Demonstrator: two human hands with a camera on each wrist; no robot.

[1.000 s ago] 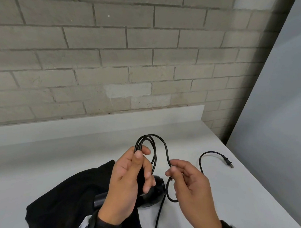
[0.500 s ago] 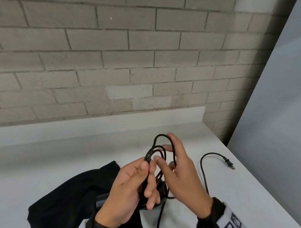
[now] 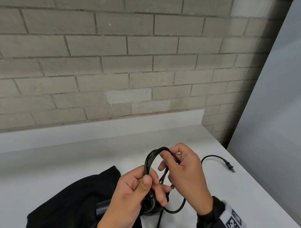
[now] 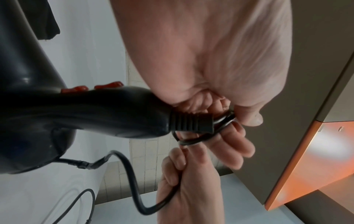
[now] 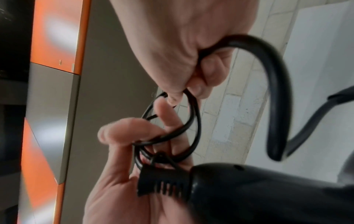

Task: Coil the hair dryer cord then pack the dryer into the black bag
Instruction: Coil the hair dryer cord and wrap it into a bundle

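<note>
The black hair dryer (image 4: 57,115) with red switches is held up above the white counter (image 3: 42,177), mostly hidden behind my hands in the head view. My left hand (image 3: 133,193) grips the dryer's handle end together with several loops of the black cord (image 3: 153,155). My right hand (image 3: 184,174) pinches the top of the loops and holds the trailing cord (image 5: 273,75). The plug (image 3: 230,167) lies on the counter to the right. The black bag (image 3: 63,212) lies flat under my left forearm.
A brick wall (image 3: 123,61) rises behind the counter's low back ledge. A grey panel (image 3: 283,120) stands along the counter's right edge. The loose tail of cord runs off the counter's front edge (image 3: 158,227).
My right hand brought another turn of cord up to the loops and now closes on their top. The free cord on the counter has shortened; the plug stays put.
</note>
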